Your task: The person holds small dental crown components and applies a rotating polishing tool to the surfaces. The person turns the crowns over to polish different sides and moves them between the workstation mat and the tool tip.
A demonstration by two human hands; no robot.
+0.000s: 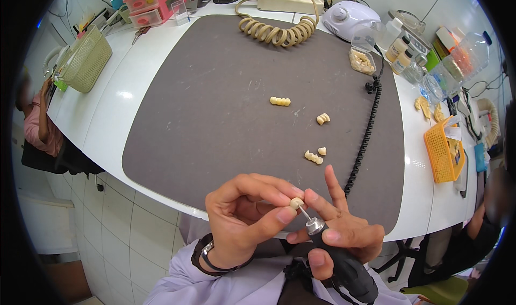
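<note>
White worktop (pixel 99 116), fitted with one dark grey mat (pixel 215 100). Above the mat's near edge: one tooth crown (pixel 294 203), pinched between thumb and fingertips of your left hand (pixel 234 219); one black dental handpiece (pixel 352 272), your right hand (pixel 349 228) partly curled around it, a finger raised, bur at the crown. Upon the mat: one dental bridge (pixel 280 101). At its far edge: one beige coiled hose (pixel 277 34).

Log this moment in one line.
left hand: pinches tooth piece | right hand: grips black handpiece | bit: at tooth piece | mat: dental pieces
</note>
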